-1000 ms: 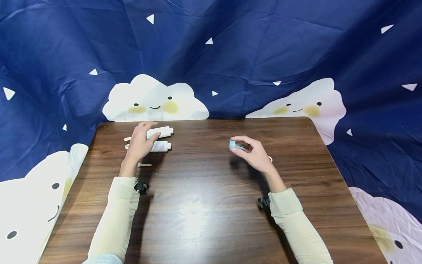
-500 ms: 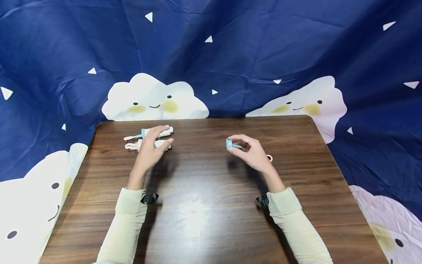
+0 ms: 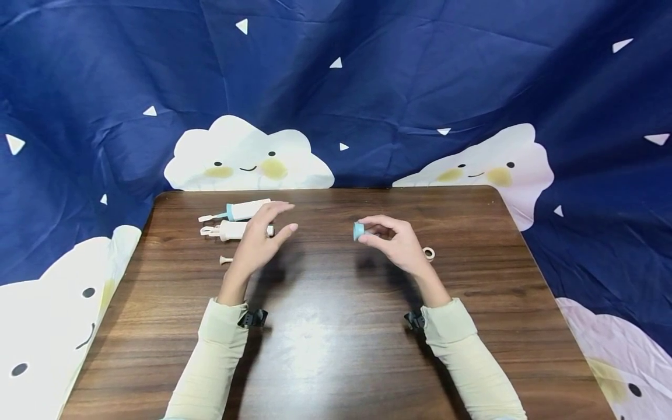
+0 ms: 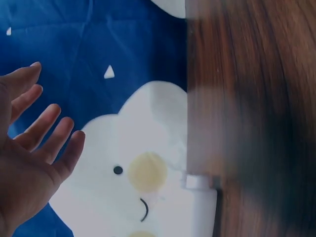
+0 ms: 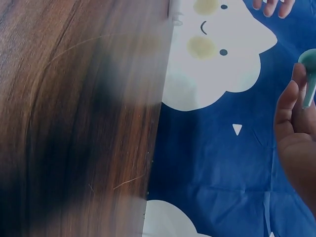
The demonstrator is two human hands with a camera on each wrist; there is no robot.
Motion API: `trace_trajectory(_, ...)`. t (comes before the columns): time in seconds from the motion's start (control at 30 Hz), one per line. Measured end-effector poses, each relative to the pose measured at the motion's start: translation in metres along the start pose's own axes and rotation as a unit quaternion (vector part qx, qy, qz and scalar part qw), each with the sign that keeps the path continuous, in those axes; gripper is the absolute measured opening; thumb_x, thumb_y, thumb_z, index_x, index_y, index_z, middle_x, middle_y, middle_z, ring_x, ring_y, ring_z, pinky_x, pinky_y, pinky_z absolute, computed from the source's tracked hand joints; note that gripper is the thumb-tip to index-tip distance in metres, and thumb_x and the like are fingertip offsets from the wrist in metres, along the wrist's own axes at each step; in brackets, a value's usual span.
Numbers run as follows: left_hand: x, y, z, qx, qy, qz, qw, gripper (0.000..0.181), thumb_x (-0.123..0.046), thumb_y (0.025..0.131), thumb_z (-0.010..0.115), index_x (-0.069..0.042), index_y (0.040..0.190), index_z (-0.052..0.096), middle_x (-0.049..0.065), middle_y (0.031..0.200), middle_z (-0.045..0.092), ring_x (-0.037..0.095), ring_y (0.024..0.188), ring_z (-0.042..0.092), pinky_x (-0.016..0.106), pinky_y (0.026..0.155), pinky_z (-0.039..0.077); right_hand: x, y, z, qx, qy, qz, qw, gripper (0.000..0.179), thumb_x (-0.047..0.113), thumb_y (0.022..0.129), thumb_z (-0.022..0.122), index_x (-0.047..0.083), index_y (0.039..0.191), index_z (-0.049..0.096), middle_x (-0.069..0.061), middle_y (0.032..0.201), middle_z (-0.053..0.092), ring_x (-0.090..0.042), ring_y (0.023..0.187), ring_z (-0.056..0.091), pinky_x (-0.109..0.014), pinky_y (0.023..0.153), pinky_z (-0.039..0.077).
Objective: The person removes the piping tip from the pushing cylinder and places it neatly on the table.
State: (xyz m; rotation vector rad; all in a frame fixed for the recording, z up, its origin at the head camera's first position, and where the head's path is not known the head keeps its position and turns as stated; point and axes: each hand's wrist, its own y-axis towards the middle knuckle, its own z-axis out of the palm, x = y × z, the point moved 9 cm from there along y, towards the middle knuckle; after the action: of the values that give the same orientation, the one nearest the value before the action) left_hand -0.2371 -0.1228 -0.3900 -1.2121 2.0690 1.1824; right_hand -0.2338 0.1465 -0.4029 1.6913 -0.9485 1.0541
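My right hand point(image 3: 398, 240) pinches a small light-blue piece point(image 3: 359, 231) between thumb and fingertips, above the table. In the right wrist view this blue piece point(image 5: 309, 61) shows a round flared head and a thin stem. Straight, spread fingers mark my left hand point(image 3: 257, 242), which holds nothing and overlaps the right ends of two white tubes. The farther tube point(image 3: 249, 210) has a blue collar and a thin stem with a pale tip. On the nearer tube point(image 3: 234, 230) there is a cream collar and a looped end.
A small cream piece with a flared end point(image 3: 225, 260) lies left of my left wrist, partly hidden by it. Beside my right wrist is a cream ring point(image 3: 433, 255). The brown wooden table point(image 3: 325, 291) ends at a blue curtain point(image 3: 367, 87) with clouds.
My left hand has moved right, away from the tubes' left ends, uncovering their collars. My right hand has shifted slightly left with the light-blue piece.
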Motion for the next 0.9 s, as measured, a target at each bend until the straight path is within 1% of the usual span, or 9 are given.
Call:
trace_trajectory(0.07,-0.006,0.000,0.005,0.009,-0.001,0.012,0.9999,0.040,-0.013,0.094,0.075,-0.004,0.131,0.064,0.011,0.134,0.061,0.027,0.124,0.055,0.051,0.099,0.046,0.001,0.001,0.001,0.000,-0.002,-0.007,1.0000,0.031,0.001,0.085,0.080,0.001,0.115,0.074,-0.014,0.104,0.073,-0.017,0.088,0.068,-0.025,0.072,0.055)
trace_trajectory(0.17,-0.012,0.000,0.012,0.018,-0.007,0.022,0.9996,0.039,-0.015,0.094,0.075,-0.007,0.131,0.066,0.009,0.133,0.062,0.024,0.120,0.057,0.049,0.091,0.049,0.003,0.003,0.005,-0.001,0.000,-0.020,0.9998,0.032,-0.004,0.085,0.079,-0.002,0.116,0.074,-0.015,0.109,0.071,-0.018,0.093,0.068,-0.025,0.076,0.055)
trace_trajectory(0.3,-0.020,0.000,0.018,0.023,-0.022,0.030,0.9990,0.039,-0.014,0.092,0.077,-0.007,0.130,0.066,0.007,0.130,0.063,0.026,0.116,0.059,0.041,0.091,0.050,0.009,0.007,0.013,-0.001,0.009,-0.040,0.9992,0.034,-0.014,0.082,0.077,-0.009,0.115,0.072,-0.020,0.114,0.069,-0.018,0.097,0.068,-0.027,0.083,0.056)
trace_trajectory(0.4,-0.029,0.000,0.022,0.022,-0.044,0.039,0.9980,0.041,-0.013,0.090,0.079,-0.006,0.129,0.067,0.007,0.127,0.065,0.030,0.112,0.061,0.038,0.091,0.050,0.012,0.010,0.018,-0.003,0.009,-0.047,0.9989,0.034,-0.017,0.080,0.076,-0.011,0.113,0.070,-0.023,0.113,0.068,-0.016,0.095,0.068,-0.027,0.083,0.055)
trace_trajectory(0.53,-0.042,0.000,0.026,0.018,-0.074,0.061,0.9952,0.042,-0.010,0.087,0.081,-0.006,0.127,0.067,0.007,0.125,0.066,0.031,0.110,0.062,0.041,0.091,0.053,0.016,0.011,0.022,-0.004,0.014,-0.036,0.9992,0.033,-0.016,0.080,0.077,-0.011,0.112,0.070,-0.022,0.108,0.069,-0.013,0.089,0.068,-0.024,0.076,0.056)
trace_trajectory(0.63,-0.050,0.000,0.029,0.017,-0.089,0.074,0.9932,0.043,-0.009,0.085,0.083,-0.006,0.126,0.068,0.006,0.125,0.066,0.027,0.109,0.064,0.044,0.091,0.054,0.018,0.011,0.025,0.002,0.033,-0.022,0.9992,0.031,-0.014,0.081,0.077,-0.008,0.111,0.070,-0.019,0.104,0.070,-0.014,0.086,0.069,-0.024,0.072,0.056)
trace_trajectory(0.7,-0.053,0.001,0.031,0.020,-0.095,0.077,0.9923,0.044,-0.009,0.084,0.084,-0.007,0.125,0.068,0.005,0.126,0.066,0.023,0.109,0.064,0.043,0.091,0.054,0.018,0.012,0.028,0.010,0.044,-0.018,0.9988,0.030,-0.012,0.083,0.078,-0.007,0.111,0.070,-0.017,0.102,0.071,-0.015,0.085,0.070,-0.025,0.071,0.057)
trace_trajectory(0.83,-0.057,0.001,0.035,0.031,-0.109,0.085,0.9900,0.045,-0.008,0.084,0.084,-0.007,0.126,0.068,0.005,0.127,0.065,0.020,0.110,0.063,0.041,0.090,0.055,0.021,0.013,0.033,0.029,0.054,-0.030,0.9977,0.028,-0.007,0.084,0.079,-0.005,0.110,0.069,-0.017,0.103,0.071,-0.019,0.086,0.071,-0.029,0.073,0.058)
trace_trajectory(0.9,-0.058,0.001,0.037,0.037,-0.119,0.091,0.9880,0.045,-0.007,0.083,0.084,-0.004,0.125,0.067,0.006,0.127,0.065,0.024,0.111,0.063,0.040,0.090,0.056,0.023,0.013,0.036,0.037,0.057,-0.033,0.9971,0.028,-0.006,0.084,0.079,-0.004,0.111,0.069,-0.017,0.104,0.071,-0.020,0.087,0.072,-0.030,0.073,0.059)
